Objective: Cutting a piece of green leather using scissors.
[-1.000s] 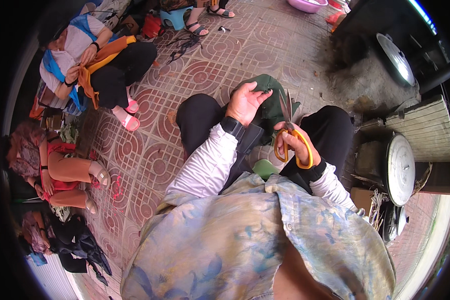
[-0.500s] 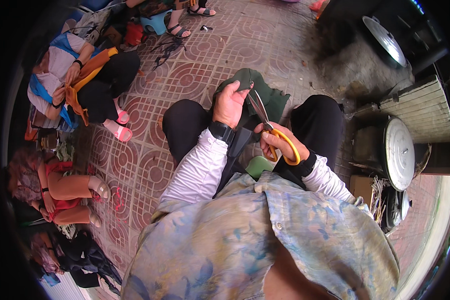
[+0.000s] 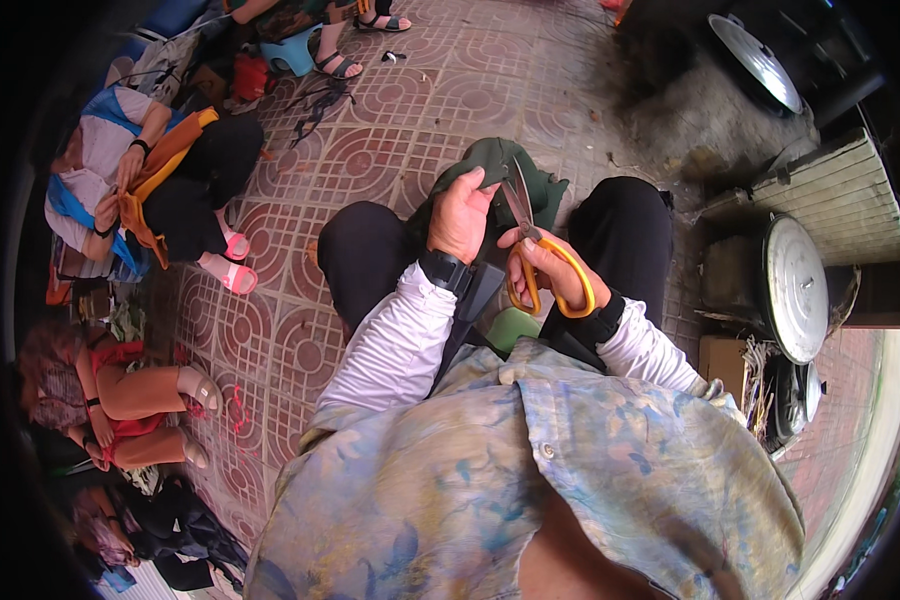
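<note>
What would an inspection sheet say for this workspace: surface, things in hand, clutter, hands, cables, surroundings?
Surface: red patterned floor tiles.
Things in hand: dark green cloth; yellow-handled scissors, blades overlapping the cloth in view.
Clutter: red strips and a dark stringy tangle on the tiles.
Hands: left hand grips the cloth; right hand holds the scissors.
Cables: none certain; the tangle's material is unclear.
Surroundings: seated people leftward; large round lids rightward.
</note>
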